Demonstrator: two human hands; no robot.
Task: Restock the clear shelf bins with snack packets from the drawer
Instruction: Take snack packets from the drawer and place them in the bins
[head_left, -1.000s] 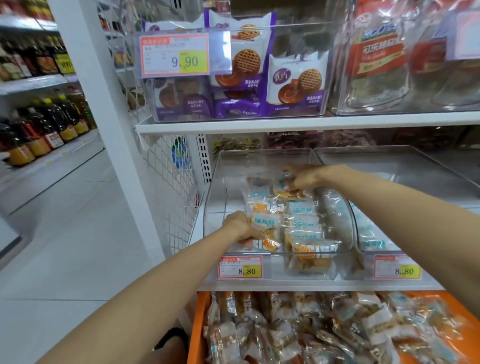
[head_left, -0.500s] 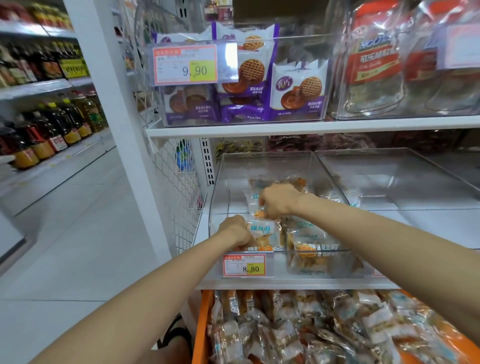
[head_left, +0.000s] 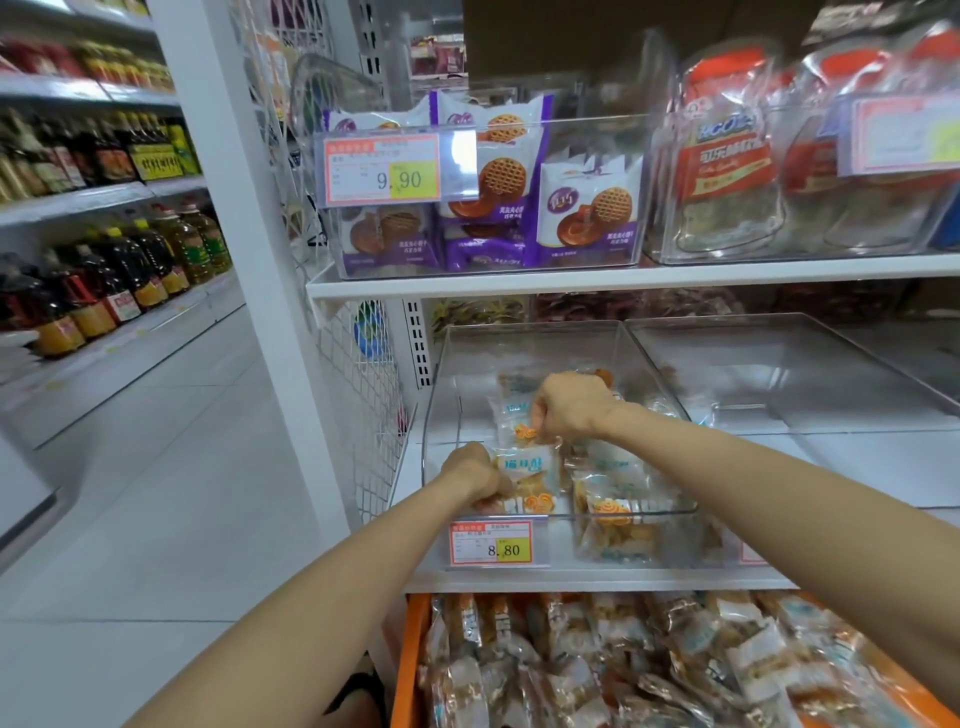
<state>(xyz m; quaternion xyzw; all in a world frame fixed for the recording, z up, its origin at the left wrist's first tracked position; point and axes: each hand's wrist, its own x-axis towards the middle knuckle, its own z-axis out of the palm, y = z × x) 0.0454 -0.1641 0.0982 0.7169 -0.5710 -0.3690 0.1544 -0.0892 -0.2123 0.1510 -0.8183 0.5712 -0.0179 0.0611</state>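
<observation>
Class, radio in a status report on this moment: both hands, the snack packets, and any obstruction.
Left hand shut on front snack packet. Right hand pinching packet deeper in clear plastic shelf bin. Orange drawer below full. Nothing obstructing.

Your clear bin (head_left: 441, 395) sits on the middle shelf (head_left: 597, 578) at 12 o'clock, snack packets (head_left: 618, 519) inside toward its front. Both your hands are in it: left hand (head_left: 475, 475) at the bin's 7 o'clock corner, right hand (head_left: 571, 408) behind it, mid-bin. Second bin (head_left: 779, 364) just beside at 2 o'clock. Price tag (head_left: 491, 543) on the bin front. Drawer (head_left: 408, 665) below the shelf at 6 o'clock, full of packets. Biscuit bin (head_left: 493, 197) one shelf up. Bottles (head_left: 104, 280) at 9 o'clock across the aisle.
</observation>
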